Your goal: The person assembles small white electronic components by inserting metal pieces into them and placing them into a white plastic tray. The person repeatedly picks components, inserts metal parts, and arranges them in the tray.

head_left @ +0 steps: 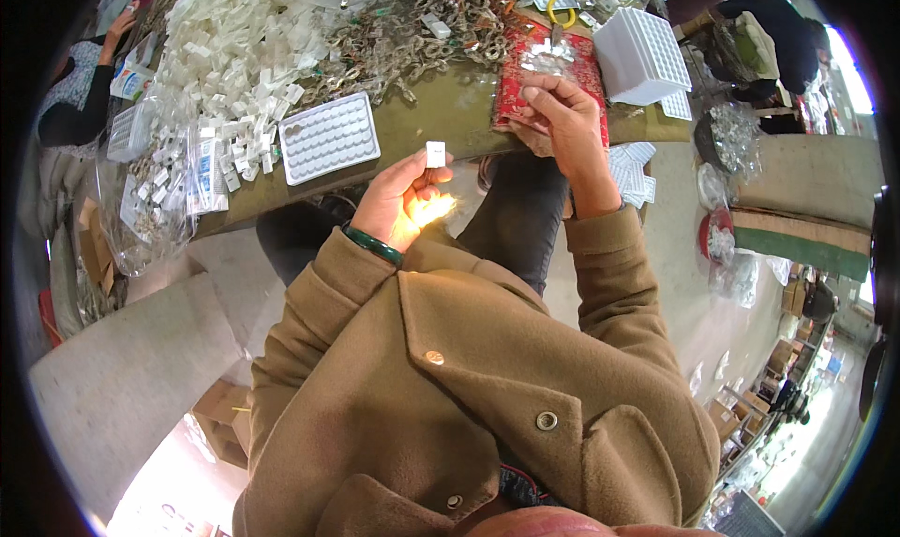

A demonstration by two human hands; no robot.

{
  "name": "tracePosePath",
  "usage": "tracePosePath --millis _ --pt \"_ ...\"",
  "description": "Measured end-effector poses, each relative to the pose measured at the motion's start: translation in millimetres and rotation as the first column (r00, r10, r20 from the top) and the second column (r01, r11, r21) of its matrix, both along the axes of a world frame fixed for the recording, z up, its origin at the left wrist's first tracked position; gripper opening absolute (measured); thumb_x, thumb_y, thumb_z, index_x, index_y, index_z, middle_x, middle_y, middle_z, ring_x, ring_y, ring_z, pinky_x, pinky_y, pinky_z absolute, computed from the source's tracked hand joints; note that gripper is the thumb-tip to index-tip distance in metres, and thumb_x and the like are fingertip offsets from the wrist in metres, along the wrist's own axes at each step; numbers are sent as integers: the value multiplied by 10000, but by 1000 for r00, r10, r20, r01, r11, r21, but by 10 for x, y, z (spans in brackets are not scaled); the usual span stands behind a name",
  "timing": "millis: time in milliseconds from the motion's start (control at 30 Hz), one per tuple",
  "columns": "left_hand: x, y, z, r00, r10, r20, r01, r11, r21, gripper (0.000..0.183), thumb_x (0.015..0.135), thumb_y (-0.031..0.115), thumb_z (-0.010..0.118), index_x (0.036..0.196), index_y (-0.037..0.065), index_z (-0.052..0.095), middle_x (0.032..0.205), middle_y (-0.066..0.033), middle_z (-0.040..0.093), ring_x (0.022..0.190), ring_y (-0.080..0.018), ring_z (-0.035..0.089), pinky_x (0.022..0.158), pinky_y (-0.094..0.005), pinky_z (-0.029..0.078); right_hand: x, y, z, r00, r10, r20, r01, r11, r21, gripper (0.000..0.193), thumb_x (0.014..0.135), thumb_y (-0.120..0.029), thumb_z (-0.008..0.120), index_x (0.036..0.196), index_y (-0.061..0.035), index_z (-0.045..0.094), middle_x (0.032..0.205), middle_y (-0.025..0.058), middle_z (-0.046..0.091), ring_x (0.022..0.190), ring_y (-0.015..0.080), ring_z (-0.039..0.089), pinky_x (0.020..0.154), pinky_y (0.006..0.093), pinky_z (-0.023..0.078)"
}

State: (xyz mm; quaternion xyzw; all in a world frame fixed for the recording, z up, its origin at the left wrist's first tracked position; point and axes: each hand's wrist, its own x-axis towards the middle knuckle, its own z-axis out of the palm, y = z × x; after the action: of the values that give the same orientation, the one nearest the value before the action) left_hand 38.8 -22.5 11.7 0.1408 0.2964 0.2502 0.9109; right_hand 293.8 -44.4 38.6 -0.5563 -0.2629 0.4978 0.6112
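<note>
Between the thumb and fingers of my left hand (389,199) is a small white block (436,154) with a dark mark on its face. That hand is just off the table's front edge, and bright light falls across its lower fingers. My right hand (572,124) is closed in a pinch above a red patterned sheet (589,73); anything in its fingertips is too small to make out. Small clear flat pieces (547,59) lie on the sheet beyond it. Left of my left hand, a white tray (330,139) with rows of small hollows rests on the table.
A big heap of white blocks (225,115) covers the table's left side, with metal pieces (412,45) tangled at the back. Stacked white trays (647,57) stand at the right, near yellow-handled scissors (561,14). Other people sit at far left and far right.
</note>
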Motion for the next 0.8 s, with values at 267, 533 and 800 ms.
tracePosePath --millis 267,533,800 --pt "-49 -27 131 994 79 79 -85 993 81 267 1003 249 526 1147 33 591 941 -46 669 693 -55 540 736 -283 523 -655 -44 14 954 284 -95 -268 951 152 72 934 -71 603 992 -32 619 922 24 649 791 82 606 727 226 493" --pt "-181 -39 127 985 140 103 -152 982 115 224 987 245 560 1112 70 621 927 -43 671 701 -75 535 686 -260 490 -1014 -27 77 779 317 541 -434 896 100 46 939 -25 563 980 -8 576 941 3 589 869 67 537 763 230 456" --pt "-297 -1 72 986 160 -44 -148 966 211 175 958 230 609 969 57 630 881 -57 661 637 -44 494 655 -210 454 -1154 45 187 533 232 814 -508 857 89 88 844 25 581 927 -6 575 858 120 594 781 270 591 708 329 473"
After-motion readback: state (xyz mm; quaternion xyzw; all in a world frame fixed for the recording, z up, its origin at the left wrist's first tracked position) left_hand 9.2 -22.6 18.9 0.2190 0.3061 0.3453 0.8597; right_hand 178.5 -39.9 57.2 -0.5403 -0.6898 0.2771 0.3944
